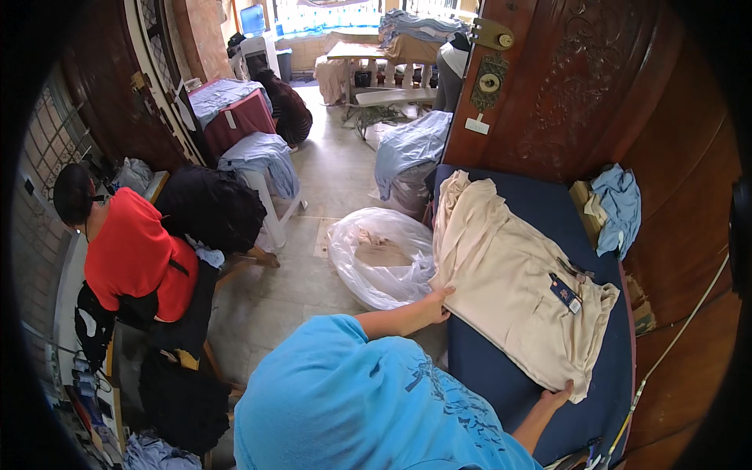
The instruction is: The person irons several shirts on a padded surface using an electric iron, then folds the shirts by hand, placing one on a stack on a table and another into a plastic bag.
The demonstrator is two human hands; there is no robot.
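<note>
A long beige garment (509,266) lies spread over a dark blue padded table (478,360). Its exact kind is hard to make out. A dark hang tag (564,293) rests on it near the right end. At the garment's near left edge, my left hand (439,304) pinches the cloth. My right hand (558,396) grips its near right corner. More beige cloth is bunched at the far left end of the table. Beside the table, on the floor, a clear plastic bag (352,266) stands open with beige cloth (381,252) inside.
A carved wooden door (580,86) stands beyond the table. Light blue clothes (616,205) sit in a box at its far right. A seated person in red (137,243) works at the left, near black cloth (207,207). A white stool (270,207) holds blue clothes.
</note>
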